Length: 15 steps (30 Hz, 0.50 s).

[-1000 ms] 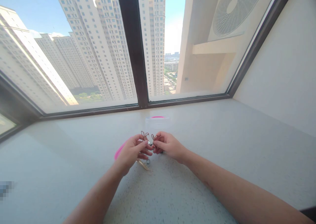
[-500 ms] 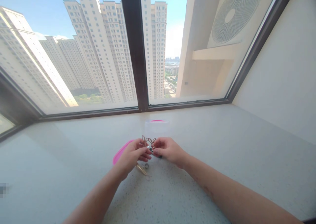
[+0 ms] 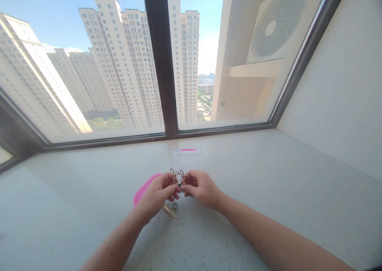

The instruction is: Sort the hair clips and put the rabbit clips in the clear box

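Wire bunnies [image 3: 179, 176], pinched in both hands' fingers [image 3: 170, 188]

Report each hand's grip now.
Left hand: closed, holding a wire rabbit.
Right hand: closed, holding a second wire rabbit.

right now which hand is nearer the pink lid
Left. The left hand is right beside the pink lid; the right hand is farther off, past the left.

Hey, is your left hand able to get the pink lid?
Probably yes: the pink lid lies right beside the left hand with nothing between, but that hand is holding a wire rabbit right now.
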Each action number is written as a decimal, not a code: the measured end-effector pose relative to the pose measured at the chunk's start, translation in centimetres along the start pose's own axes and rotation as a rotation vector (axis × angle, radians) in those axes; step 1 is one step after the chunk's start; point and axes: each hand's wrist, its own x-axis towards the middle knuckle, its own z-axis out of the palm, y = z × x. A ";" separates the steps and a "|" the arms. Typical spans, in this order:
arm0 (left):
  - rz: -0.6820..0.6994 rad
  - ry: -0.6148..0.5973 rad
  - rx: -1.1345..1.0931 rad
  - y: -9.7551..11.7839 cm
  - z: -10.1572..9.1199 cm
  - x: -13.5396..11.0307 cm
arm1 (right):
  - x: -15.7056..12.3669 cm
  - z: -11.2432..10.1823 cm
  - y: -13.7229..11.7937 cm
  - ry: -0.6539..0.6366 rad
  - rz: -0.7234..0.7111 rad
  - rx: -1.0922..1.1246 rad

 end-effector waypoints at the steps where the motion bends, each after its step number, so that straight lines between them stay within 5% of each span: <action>1: -0.002 0.007 0.016 0.1 0.0 0.0 | -0.1 0.0 -0.1 0.011 -0.018 0.000; 15: 0.058 -0.047 0.007 -0.3 0.0 0.1 | -0.4 0.2 -0.4 0.068 -0.134 -0.125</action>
